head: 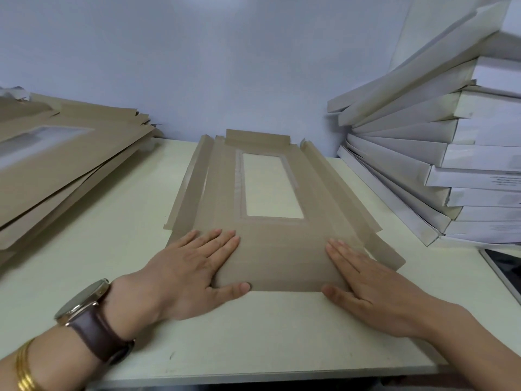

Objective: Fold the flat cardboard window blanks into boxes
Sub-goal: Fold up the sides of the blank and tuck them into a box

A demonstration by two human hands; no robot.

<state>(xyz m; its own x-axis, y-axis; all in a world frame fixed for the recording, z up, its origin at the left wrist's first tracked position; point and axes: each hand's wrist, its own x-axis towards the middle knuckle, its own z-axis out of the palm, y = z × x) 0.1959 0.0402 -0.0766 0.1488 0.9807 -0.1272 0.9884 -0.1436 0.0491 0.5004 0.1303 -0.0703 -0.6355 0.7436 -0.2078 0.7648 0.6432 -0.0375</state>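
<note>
A brown cardboard window blank (225, 193) lies flat in the middle of the pale table (112, 235), its clear rectangular window toward the far end. Long side flaps angle slightly upward on both sides, and a short flap stands up at the far edge. The near flap is folded over onto the blank. My left hand (191, 275) presses flat on the left part of that folded flap, thumb at the near crease. My right hand (363, 286) presses flat on the right part, thumb also at the near edge. Neither hand grips anything.
A stack of flat brown window blanks (56, 156) lies at the left. A tall leaning stack of folded white boxes (439, 153) fills the right side. A phone or tablet (504, 269) lies at the right edge. A plain wall stands behind the table.
</note>
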